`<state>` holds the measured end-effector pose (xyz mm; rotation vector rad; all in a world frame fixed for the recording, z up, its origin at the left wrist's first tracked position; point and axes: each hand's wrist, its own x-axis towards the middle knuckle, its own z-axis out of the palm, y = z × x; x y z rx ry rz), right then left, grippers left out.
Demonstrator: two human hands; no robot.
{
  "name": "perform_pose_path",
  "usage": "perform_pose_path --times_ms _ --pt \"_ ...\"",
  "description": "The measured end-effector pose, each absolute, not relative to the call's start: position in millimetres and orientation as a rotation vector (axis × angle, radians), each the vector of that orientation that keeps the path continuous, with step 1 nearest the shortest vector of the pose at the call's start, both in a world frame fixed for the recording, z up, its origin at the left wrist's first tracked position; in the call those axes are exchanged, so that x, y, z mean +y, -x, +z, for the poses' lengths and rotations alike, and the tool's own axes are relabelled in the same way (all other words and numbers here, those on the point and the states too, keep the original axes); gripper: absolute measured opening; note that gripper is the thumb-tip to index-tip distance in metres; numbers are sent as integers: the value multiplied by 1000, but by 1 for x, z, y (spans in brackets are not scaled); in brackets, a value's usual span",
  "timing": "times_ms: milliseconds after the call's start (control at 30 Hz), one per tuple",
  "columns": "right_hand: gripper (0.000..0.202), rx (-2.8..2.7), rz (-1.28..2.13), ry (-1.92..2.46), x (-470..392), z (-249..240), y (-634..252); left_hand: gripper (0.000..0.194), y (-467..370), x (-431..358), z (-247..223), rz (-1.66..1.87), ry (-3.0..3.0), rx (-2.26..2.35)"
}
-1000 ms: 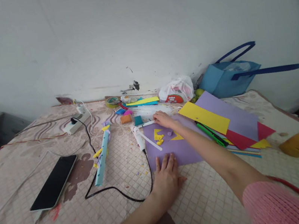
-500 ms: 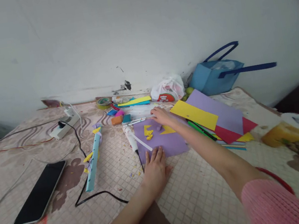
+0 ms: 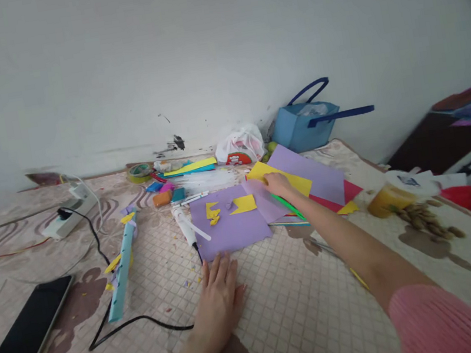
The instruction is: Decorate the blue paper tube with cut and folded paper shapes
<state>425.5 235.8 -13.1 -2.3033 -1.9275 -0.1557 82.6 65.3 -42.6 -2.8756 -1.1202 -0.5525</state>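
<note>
My left hand (image 3: 220,289) lies flat on the tablecloth with its fingers stretched out. Its fingertips are at the near edge of a purple sheet of paper (image 3: 245,234). On that sheet rest a yellow paper piece (image 3: 243,204), small yellow scraps (image 3: 214,218) and a white strip (image 3: 199,231). A white corded glue gun, by its look (image 3: 184,226), lies at the sheet's left edge. My right hand (image 3: 278,184) has curled fingers over a yellow sheet (image 3: 296,180) and a lighter purple piece (image 3: 263,199). The fingertips are hidden, so what they grip cannot be made out.
A light blue paper tube (image 3: 122,269) with yellow pieces lies left, near a phone (image 3: 23,335) and a power strip (image 3: 70,217). Clay-like blocks (image 3: 162,199), tape (image 3: 140,172), a white bag (image 3: 241,142) and a blue bag (image 3: 306,126) stand along the wall. Peanuts (image 3: 423,218) lie right.
My right hand has moved right, from the clear plastic behind the purple sheet to the coloured papers. My left hand stays flat on the cloth. The view has turned right.
</note>
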Motion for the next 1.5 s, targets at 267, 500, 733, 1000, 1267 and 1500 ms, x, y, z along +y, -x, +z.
perform_pose_path --times_ms 267,500,733,1000,1267,1500 --pt "32 -1973 -162 2160 228 13 -451 38 -75 64 -47 -665 2899 -1041" --pt "29 -2042 -89 2105 154 44 -496 35 -74 60 -47 -826 2929 -947" --pt "15 -2206 74 2092 64 21 -503 33 -81 53 -49 -962 2968 -852" --pt "25 -2056 -105 2242 24 -16 -502 33 -82 49 -51 -947 2987 -820" --pt "22 -1932 -208 2317 33 -15 -512 31 -84 48 -50 -1011 2945 -787" --pt "30 -1995 -116 2166 55 -13 -474 31 -86 47 -49 -1004 2963 -763"
